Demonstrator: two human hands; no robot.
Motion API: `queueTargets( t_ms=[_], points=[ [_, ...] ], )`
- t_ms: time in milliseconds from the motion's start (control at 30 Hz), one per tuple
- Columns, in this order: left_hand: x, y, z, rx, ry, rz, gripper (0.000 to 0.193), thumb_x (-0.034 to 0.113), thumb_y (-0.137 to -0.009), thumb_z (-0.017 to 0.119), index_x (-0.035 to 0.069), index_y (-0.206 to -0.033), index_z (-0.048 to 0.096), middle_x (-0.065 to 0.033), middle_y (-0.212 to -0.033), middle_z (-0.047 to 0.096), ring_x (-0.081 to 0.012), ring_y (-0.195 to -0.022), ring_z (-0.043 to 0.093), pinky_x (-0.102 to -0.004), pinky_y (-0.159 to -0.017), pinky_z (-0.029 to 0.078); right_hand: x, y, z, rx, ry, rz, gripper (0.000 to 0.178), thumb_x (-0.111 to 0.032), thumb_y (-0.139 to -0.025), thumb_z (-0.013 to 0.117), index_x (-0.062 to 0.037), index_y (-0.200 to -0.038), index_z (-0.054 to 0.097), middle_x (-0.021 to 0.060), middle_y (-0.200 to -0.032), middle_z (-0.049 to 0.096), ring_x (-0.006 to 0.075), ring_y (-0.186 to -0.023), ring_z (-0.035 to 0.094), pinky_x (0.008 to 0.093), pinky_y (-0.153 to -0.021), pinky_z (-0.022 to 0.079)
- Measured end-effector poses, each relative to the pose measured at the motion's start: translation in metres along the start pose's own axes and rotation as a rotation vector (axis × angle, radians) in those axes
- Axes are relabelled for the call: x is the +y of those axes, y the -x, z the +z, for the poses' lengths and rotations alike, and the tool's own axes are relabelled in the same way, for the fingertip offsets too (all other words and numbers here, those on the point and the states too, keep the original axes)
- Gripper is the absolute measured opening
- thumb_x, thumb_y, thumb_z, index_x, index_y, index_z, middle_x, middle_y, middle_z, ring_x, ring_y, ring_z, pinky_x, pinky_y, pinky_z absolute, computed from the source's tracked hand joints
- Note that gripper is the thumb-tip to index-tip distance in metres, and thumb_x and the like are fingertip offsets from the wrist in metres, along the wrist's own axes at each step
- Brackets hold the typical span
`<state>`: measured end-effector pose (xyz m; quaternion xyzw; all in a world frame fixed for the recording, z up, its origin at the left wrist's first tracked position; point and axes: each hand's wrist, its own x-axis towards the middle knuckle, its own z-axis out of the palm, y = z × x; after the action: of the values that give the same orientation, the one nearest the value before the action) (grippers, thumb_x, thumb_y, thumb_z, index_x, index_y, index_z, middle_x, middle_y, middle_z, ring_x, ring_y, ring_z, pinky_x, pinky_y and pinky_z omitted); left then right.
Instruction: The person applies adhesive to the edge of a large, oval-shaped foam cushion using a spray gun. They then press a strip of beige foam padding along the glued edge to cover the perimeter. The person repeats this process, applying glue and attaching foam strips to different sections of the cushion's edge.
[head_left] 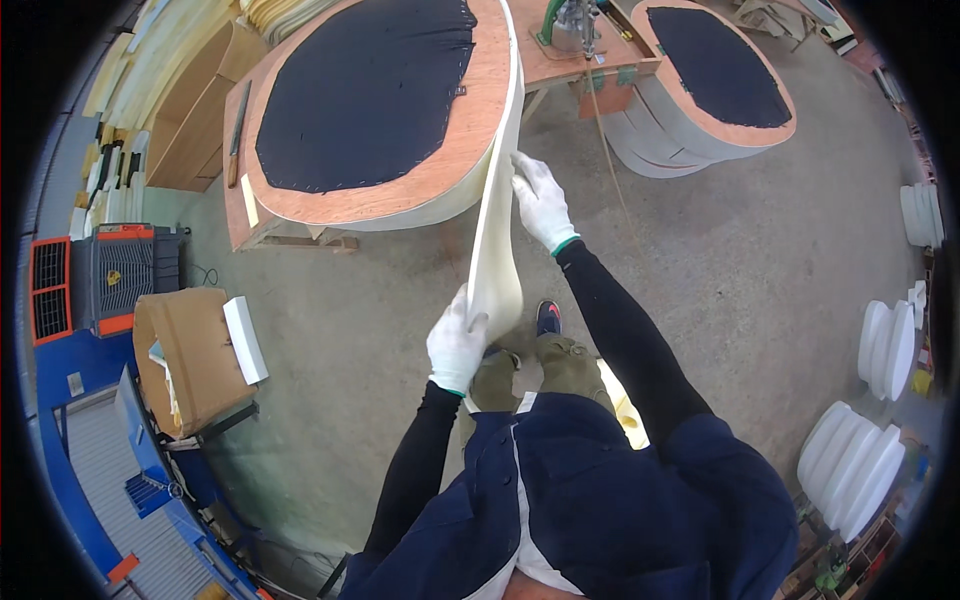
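Nearest: the wearer's navy jacket [640,480], black sleeves running forward from it to both hands, which are gloved in white with green cuffs. Left hand [457,343] grips the lower part of a pale, flexible strip [492,240], thumb on the near face. Right hand [545,205] is further up, fingers touching the strip's right side; cannot tell whether it pinches the strip or only presses.

Strip position: in front of the body, above the concrete floor [720,280], curling near the left hand and rising along the right-hand side of an oval plywood frame [330,207]. A black fabric panel [365,95] covers the frame's middle (small light marks, staple-like, dot its border). The frame lies on a wooden surface [237,210]; a slim long-handled tool [240,130] lies just beside it, to the left.

Left of the wearer: an open cardboard box [205,370], a white block [245,340] against its side. Right: stacked white pieces [850,470] near the picture's rim.

Farther off, upper right: a second oval frame [738,137], also black-panelled, with pale sides.
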<state>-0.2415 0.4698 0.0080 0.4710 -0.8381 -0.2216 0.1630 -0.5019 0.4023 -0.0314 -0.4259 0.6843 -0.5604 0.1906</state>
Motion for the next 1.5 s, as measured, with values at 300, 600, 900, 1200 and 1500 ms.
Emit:
queueTargets(
  t_ms=[300,600,900,1200,1500],
  points=[
    [-0.027,-0.020,-0.040,-0.024,0.006,0.065,0.040,0.015,-0.087,0.073,0.008,-0.125,0.065,-0.0153,-0.100,0.071,-0.0362,-0.089,0.070,-0.0435,-0.078,0.056,-0.010,-0.006,0.023,0.031,-0.003,0.056,0.053,-0.013,-0.091,0.067,-0.0125,-0.144,0.057,0.0197,-0.132,0.058,0.0338,-0.117,0.062,0.0395,-0.101,0.051],
    [-0.041,-0.037,-0.069,-0.108,-0.035,0.095,0.039,0.015,-0.087,0.074,0.010,-0.125,0.066,-0.0131,-0.097,0.069,-0.0343,-0.087,0.069,-0.0428,-0.076,0.056,-0.017,0.001,0.034,0.075,-0.017,0.116,0.057,-0.015,-0.091,0.068,-0.0133,-0.147,0.055,0.0193,-0.133,0.057,0.0315,-0.119,0.060,0.0380,-0.103,0.050],
    [-0.065,-0.048,-0.081,-0.087,-0.060,0.162,0.038,0.014,-0.086,0.074,0.010,-0.123,0.067,-0.0133,-0.096,0.068,-0.0345,-0.087,0.068,-0.0433,-0.076,0.055,-0.020,0.008,0.050,0.113,0.048,0.111,0.066,-0.018,-0.091,0.071,-0.0110,-0.152,0.048,0.0202,-0.134,0.054,0.0308,-0.117,0.060,0.0374,-0.099,0.051],
    [-0.101,-0.072,-0.098,-0.063,-0.081,0.220,0.034,0.014,-0.087,0.073,0.007,-0.120,0.068,-0.0150,-0.097,0.069,-0.0352,-0.092,0.067,-0.0438,-0.081,0.055,-0.036,0.026,0.068,0.152,0.038,0.079,0.080,-0.016,-0.085,0.079,-0.0075,-0.155,0.041,0.0226,-0.139,0.047,0.0320,-0.122,0.058,0.0371,-0.097,0.057],
    [-0.125,-0.099,-0.112,-0.071,-0.067,0.285,0.031,0.016,-0.089,0.072,0.007,-0.118,0.069,-0.0150,-0.099,0.070,-0.0352,-0.094,0.067,-0.0445,-0.082,0.054,-0.051,0.041,0.091,0.218,-0.034,0.171,0.088,-0.017,-0.081,0.083,-0.0126,-0.157,0.039,0.0200,-0.138,0.050,0.0296,-0.125,0.056,0.0381,-0.102,0.052]
  ],
)
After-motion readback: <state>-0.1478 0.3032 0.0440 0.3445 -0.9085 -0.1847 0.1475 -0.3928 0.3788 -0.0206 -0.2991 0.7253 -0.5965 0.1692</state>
